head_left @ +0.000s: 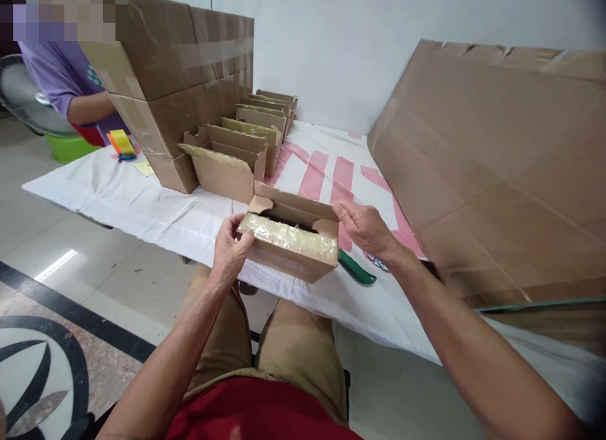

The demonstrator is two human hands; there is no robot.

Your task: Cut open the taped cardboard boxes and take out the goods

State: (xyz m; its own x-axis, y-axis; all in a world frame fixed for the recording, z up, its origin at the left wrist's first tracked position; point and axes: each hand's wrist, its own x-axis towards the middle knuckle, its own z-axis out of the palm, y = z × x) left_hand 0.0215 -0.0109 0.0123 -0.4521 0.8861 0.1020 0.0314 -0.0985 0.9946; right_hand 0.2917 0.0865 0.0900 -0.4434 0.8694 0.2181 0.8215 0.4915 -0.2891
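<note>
Between my hands is a small cardboard box [293, 263] with its top flaps up, at the front edge of the table. Shiny yellowish tape covers its near flap, which tilts inward over the dark opening. My left hand [230, 247] grips the left end, thumb on the taped flap. At the far right corner, the fingers of my right hand [362, 225] are closed on the raised back flap. Just right of the box lies a green handle [357, 269], perhaps of a knife; its other end is hidden behind the box.
Several similar open boxes [227, 159] stand in a row behind, beside a stack of large cartons [175, 67]. A big cardboard sheet or carton [511, 175] fills the right side. Tape rolls [122, 143] lie at the left, near a person in a purple sleeve [54, 80].
</note>
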